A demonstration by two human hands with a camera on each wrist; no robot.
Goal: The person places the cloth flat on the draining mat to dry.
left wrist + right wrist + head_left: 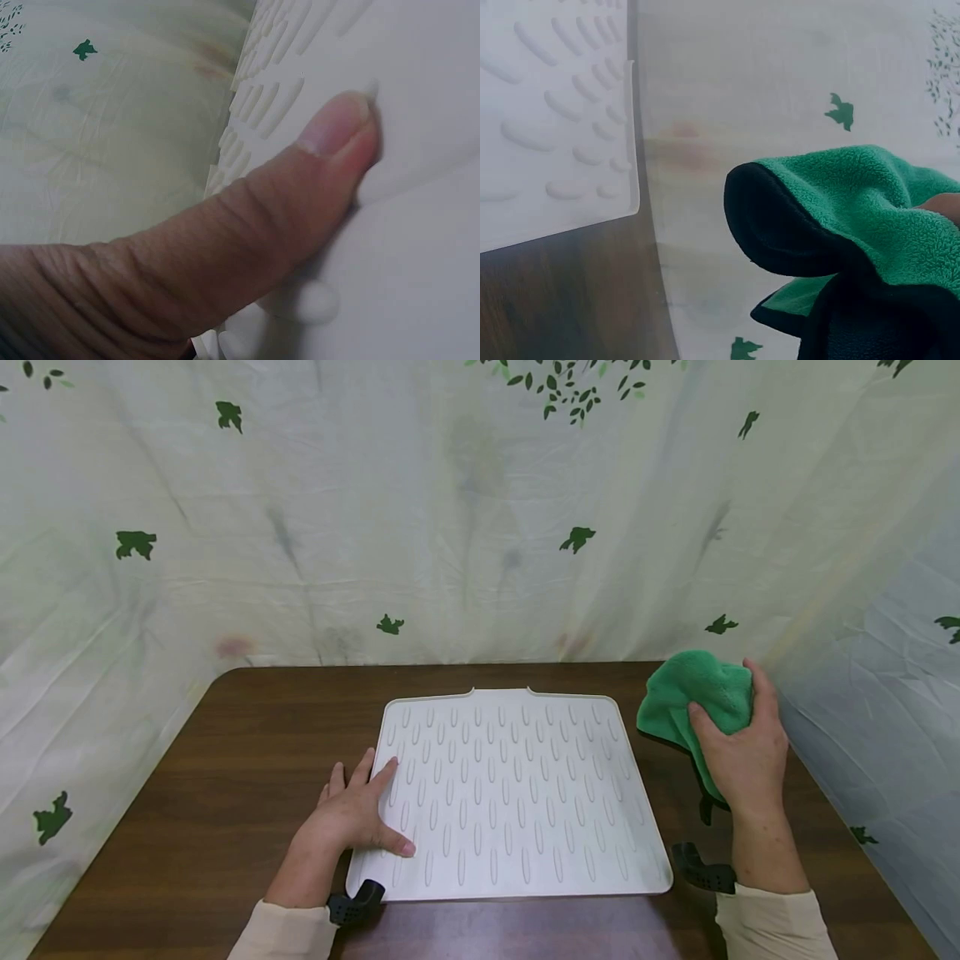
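Observation:
A white plastic tray [517,793] with raised oval ridges lies on the brown table, a small tab at its far edge. My left hand [352,818] rests on its left edge with fingers spread; the thumb [300,180] lies along the ridged surface in the left wrist view. To the right of the tray, my right hand [742,760] grips a bunched green cloth [697,693] between thumb and fingers. Fluffy pile and a dark edging show on the cloth [870,202] in the right wrist view, where most of the hand is hidden.
The brown wooden table [247,760] extends on both sides of the tray. A pale curtain [450,527] with green leaf and bird prints hangs behind and beside it. Black wrist straps [356,903] sit at both cuffs.

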